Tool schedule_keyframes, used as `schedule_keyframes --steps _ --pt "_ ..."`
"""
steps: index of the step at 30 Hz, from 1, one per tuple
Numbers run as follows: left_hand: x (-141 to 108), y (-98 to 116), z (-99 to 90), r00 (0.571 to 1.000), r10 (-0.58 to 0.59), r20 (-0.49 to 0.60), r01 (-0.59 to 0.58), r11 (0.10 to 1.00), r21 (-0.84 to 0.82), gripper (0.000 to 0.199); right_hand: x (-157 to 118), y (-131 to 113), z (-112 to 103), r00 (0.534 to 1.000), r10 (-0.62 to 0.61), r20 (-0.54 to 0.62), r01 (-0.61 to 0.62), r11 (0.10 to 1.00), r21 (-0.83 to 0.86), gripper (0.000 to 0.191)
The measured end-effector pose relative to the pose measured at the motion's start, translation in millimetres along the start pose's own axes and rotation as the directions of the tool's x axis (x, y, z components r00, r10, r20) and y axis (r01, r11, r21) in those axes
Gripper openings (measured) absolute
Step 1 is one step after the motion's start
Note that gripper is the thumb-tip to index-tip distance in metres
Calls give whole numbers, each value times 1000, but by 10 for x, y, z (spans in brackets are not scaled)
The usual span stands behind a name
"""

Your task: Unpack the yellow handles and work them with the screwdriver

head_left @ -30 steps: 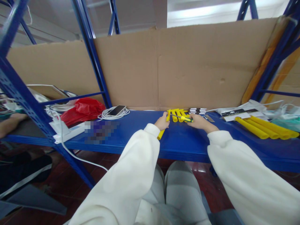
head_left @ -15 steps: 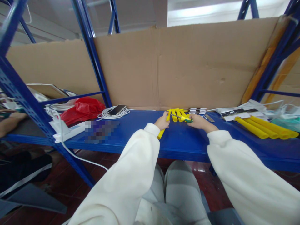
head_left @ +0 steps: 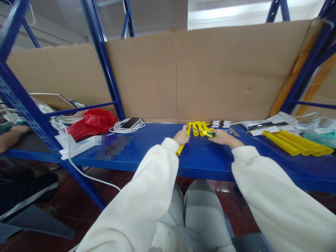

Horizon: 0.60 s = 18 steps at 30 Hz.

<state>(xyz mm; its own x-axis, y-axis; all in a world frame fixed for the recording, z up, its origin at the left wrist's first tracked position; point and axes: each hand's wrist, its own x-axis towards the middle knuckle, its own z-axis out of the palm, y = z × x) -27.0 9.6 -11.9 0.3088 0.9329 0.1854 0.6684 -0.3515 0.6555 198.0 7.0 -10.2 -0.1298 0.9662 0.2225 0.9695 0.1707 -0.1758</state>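
My left hand is closed around a yellow tube, which leans with its lower end toward me. In my right hand is a screwdriver with a yellow and green handle, gripped at the handle's end. Its thin shaft points left and reaches the upper part of the tube; whether the tip sits in something there is too small to tell. Just behind the shaft, several short yellow pieces lie side by side on the blue shelf. My fingers partly hide both held things.
Larger yellow tubes lie at the right beside black-and-white packets. Small white-and-black items sit behind my right hand. To the left are a phone on a coiled white cable and a red bag. Another person's arm shows far left.
The screwdriver's handle has turned slightly in my right hand, showing more yellow now. My left hand and the tube stay in place.
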Motion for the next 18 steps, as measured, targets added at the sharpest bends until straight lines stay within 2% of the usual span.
schedule_keyframes --steps 5,10,18 --pt "0 1 -2 1000 -2 4 2 1000 -1 48 1 30 17 998 -19 -60 19 1000 1 20" --pt "8 -22 -4 1000 -2 -10 2 1000 -13 47 3 39 9 998 -59 -15 59 997 58 13" --pt "-4 -2 1 1000 -3 -2 3 1000 1 47 13 57 22 998 -40 -49 40 999 11 20"
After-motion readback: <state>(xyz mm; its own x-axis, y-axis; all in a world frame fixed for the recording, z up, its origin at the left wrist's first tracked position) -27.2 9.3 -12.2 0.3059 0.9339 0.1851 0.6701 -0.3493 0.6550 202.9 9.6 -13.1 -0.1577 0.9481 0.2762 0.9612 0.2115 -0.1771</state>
